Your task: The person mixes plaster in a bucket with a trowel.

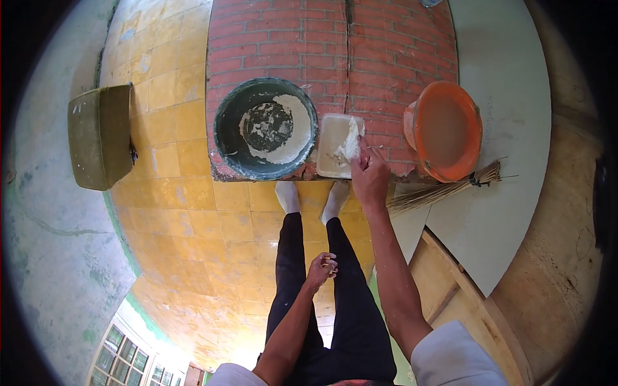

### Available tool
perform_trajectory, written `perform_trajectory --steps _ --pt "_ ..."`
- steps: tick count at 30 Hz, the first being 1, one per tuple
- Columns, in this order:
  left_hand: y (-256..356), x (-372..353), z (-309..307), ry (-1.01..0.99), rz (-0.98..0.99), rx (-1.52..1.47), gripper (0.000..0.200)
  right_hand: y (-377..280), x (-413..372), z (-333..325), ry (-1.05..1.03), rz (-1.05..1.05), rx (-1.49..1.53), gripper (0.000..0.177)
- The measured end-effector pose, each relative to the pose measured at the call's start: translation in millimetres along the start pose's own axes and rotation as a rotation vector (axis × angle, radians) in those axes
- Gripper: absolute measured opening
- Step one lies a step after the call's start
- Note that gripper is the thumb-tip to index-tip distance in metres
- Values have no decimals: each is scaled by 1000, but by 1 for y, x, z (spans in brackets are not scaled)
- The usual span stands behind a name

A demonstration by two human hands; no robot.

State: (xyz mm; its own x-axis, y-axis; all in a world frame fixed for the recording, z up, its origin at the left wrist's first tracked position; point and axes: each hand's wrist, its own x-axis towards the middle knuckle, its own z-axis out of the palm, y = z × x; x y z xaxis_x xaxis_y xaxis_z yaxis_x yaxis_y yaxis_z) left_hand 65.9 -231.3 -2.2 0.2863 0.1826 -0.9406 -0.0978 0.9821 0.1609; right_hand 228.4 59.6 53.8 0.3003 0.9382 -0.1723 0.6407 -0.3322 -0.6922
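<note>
My right hand [369,172] pinches a ragged white clump [351,140] that looks fibrous and wet. The clump hangs over the right side of a white rectangular tub [332,168], which has pale residue inside. Left of the tub stands a round dark basin [224,138], with white powder or paste in a crescent along its right side and smears on its bottom. Down by my thighs, away from the containers, is my left hand [320,270]; its fingers are curled in and smudged white, with nothing showing in them.
The containers stand on a board with a red brick pattern [283,38]. At its right edge is an orange bucket [444,138] of cloudy liquid, with a stick broom [444,192] lying below it. A greenish box-like object [100,138] is at the left on yellow floor tiles [174,225].
</note>
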Motion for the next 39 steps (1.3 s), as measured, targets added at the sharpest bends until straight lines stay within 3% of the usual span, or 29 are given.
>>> perform_trajectory --steps 14,20,23,26,31,39 --pt "-2 0 -4 -4 18 -15 28 7 -18 8 -25 -1 31 50" --pt "1 3 -4 7 9 9 28 7 -20 8 -60 -74 -90 49" --pt "0 0 -1 3 3 -21 27 2 -27 4 -82 5 15 49" --pt "8 0 0 9 0 10 27 10 -29 13 -76 -115 -43 49" --pt "6 0 -1 -13 -16 54 29 -5 -30 22 -52 -37 86 47" --pt "10 -5 -1 10 -16 44 28 0 -26 7 45 74 -11 45"
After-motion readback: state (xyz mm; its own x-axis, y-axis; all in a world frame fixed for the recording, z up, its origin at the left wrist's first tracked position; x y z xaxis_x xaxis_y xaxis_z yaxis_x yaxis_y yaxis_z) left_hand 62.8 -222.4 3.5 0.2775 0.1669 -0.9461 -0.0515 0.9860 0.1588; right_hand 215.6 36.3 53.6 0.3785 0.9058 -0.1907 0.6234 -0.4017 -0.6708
